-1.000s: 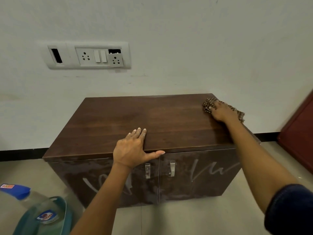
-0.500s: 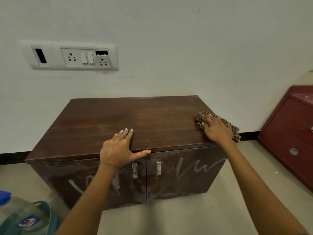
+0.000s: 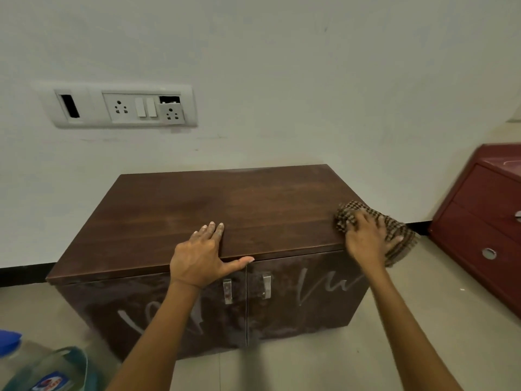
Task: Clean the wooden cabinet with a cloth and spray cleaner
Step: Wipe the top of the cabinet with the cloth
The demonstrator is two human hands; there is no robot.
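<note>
Left hand: the left hand (image 3: 200, 256) lies flat and spread wide on the front edge of the cabinet top, palm down, holding nothing; the thumb points along the front lip toward the right hand.
Right hand: the right hand (image 3: 366, 241) presses down on the cloth (image 3: 394, 230) at the front right corner of the top, fingers splayed over the fabric (pressing rather than gripping, as far as can be seen).
Cloth: brown checked, bunched beneath and beyond the right hand; part of it spills past the hand over the cabinet's right edge.
Wooden cabinet: the wooden cabinet (image 3: 225, 204) stands against the wall, under both hands; dark brown top, two doors below.
Handles: two metal handles (image 3: 227, 290) sit just below the left thumb, either side of the door seam.
Door fronts: dusty, with pale streaks below each wrist.
Bottle: a bottle (image 3: 17, 359) with a blue cap stands on the floor well to the left of the left forearm (blurred; its kind is unclear).
Socket panel: a socket panel (image 3: 124, 106) is on the wall above and left of the left hand.
Red cabinet: a red cabinet (image 3: 479, 221) stands just to the right of the right hand.
</note>
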